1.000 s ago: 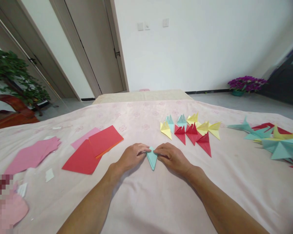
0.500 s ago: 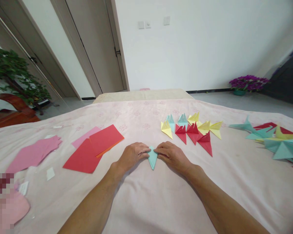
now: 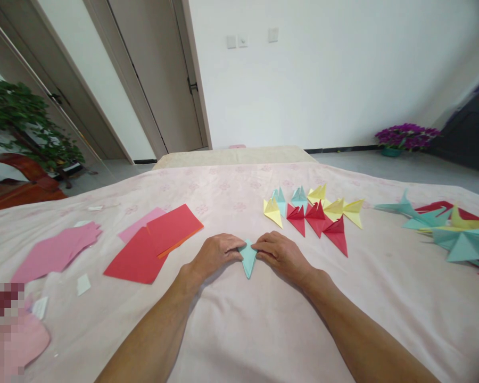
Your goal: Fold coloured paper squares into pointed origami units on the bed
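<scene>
Left hand (image 3: 219, 252) and right hand (image 3: 282, 255) are both pinching the teal folded paper (image 3: 248, 261) by its side edges near the wide far end, fingertips closed on it. It's lying right between them, long axis running near-to-far, narrow tip pointing nearward past the fingers; neither hand is sitting nearer, both are touching.

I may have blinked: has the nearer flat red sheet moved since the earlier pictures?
No: the nearer flat red sheet shows no clear shift either way against a printed flower on the tablecloth.
</scene>
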The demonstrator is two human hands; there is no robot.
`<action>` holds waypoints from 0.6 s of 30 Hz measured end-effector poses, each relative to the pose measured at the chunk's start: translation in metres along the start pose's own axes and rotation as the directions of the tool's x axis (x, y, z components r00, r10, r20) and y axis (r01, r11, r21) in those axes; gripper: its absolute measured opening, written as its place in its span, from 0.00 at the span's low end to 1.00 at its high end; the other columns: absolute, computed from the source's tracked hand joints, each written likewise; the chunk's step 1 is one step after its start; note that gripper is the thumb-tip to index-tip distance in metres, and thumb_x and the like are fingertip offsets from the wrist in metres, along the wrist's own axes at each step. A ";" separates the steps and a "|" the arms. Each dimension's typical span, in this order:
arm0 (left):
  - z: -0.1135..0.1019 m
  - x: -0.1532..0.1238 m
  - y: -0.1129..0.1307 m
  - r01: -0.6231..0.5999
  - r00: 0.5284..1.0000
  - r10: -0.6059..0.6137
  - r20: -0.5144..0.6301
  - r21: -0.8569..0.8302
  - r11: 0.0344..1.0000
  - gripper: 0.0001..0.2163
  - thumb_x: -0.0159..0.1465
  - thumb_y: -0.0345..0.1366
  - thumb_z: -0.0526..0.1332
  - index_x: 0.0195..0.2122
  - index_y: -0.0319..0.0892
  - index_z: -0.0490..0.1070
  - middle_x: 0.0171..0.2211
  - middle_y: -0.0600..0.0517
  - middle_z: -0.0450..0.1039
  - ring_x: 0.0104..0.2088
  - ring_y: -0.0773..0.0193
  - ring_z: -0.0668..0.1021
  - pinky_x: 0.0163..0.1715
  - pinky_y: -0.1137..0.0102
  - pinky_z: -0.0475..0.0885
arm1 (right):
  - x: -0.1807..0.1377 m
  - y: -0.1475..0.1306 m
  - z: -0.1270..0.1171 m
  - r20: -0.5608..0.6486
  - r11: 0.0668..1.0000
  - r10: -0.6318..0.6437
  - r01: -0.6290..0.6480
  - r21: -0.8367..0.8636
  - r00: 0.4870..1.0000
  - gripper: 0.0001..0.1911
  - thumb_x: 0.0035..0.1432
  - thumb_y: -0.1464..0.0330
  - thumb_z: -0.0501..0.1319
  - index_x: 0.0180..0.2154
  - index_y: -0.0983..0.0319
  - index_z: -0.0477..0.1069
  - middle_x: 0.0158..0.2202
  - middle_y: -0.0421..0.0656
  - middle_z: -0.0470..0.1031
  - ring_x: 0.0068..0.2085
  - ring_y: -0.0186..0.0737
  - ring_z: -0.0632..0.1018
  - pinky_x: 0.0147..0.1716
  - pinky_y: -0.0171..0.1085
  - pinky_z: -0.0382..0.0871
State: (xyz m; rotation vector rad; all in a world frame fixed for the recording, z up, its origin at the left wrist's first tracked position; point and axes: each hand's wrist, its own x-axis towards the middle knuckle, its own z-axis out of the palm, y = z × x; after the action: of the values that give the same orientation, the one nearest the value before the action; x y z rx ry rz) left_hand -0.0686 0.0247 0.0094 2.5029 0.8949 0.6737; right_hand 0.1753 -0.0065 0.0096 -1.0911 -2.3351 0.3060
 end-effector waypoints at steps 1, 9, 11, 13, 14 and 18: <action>0.000 0.000 -0.001 -0.002 1.000 0.002 0.001 -0.002 1.000 0.15 0.64 0.44 0.62 0.49 0.46 0.76 0.47 0.50 0.79 0.47 0.59 0.78 0.49 0.66 0.71 | 0.000 0.000 0.000 -0.002 1.000 0.000 0.000 -0.008 1.000 0.12 0.66 0.63 0.58 0.47 0.54 0.77 0.41 0.44 0.77 0.41 0.41 0.74 0.42 0.40 0.68; -0.001 0.000 -0.001 -0.027 1.000 0.027 0.013 0.005 1.000 0.18 0.60 0.48 0.64 0.48 0.46 0.77 0.47 0.49 0.79 0.48 0.58 0.78 0.49 0.66 0.71 | 0.001 -0.005 -0.001 0.013 0.994 -0.011 0.012 -0.111 1.000 0.11 0.68 0.64 0.56 0.44 0.57 0.76 0.39 0.45 0.77 0.40 0.41 0.73 0.40 0.39 0.66; -0.001 0.000 -0.001 -0.028 1.000 0.028 0.011 0.011 1.000 0.19 0.59 0.49 0.66 0.48 0.46 0.77 0.48 0.49 0.78 0.48 0.58 0.78 0.49 0.65 0.71 | 0.001 -0.008 -0.002 0.020 0.991 -0.018 0.021 -0.135 1.000 0.11 0.68 0.65 0.56 0.45 0.57 0.76 0.39 0.45 0.77 0.40 0.41 0.73 0.40 0.39 0.66; 0.000 0.000 -0.001 -0.033 0.999 0.033 0.007 0.016 0.999 0.18 0.60 0.48 0.65 0.48 0.47 0.77 0.48 0.49 0.78 0.47 0.58 0.78 0.49 0.65 0.71 | 0.000 -0.010 -0.002 0.020 0.988 -0.031 0.033 -0.154 0.999 0.11 0.67 0.67 0.56 0.47 0.56 0.75 0.41 0.45 0.77 0.41 0.41 0.73 0.41 0.39 0.66; 0.000 0.000 -0.001 -0.036 0.999 0.036 0.003 0.019 0.999 0.18 0.60 0.48 0.64 0.48 0.47 0.77 0.48 0.49 0.78 0.47 0.58 0.78 0.49 0.65 0.71 | 0.000 -0.010 -0.002 0.015 0.986 -0.035 0.037 -0.162 0.999 0.11 0.67 0.67 0.56 0.47 0.56 0.75 0.43 0.45 0.77 0.42 0.41 0.73 0.41 0.39 0.66; 0.002 0.000 -0.001 -0.038 0.999 0.038 -0.010 0.024 0.999 0.18 0.61 0.49 0.63 0.49 0.46 0.76 0.47 0.49 0.78 0.47 0.57 0.78 0.49 0.64 0.71 | 0.000 -0.010 0.001 -0.012 0.985 -0.029 0.027 -0.171 0.999 0.10 0.67 0.68 0.56 0.45 0.56 0.75 0.45 0.45 0.77 0.42 0.41 0.74 0.42 0.39 0.65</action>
State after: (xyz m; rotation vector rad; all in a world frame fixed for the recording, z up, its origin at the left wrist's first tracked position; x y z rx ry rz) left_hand -0.0677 0.0248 0.0075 2.5457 0.8660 0.6926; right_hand 0.1683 -0.0136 0.0128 -1.1344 -2.3970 0.0881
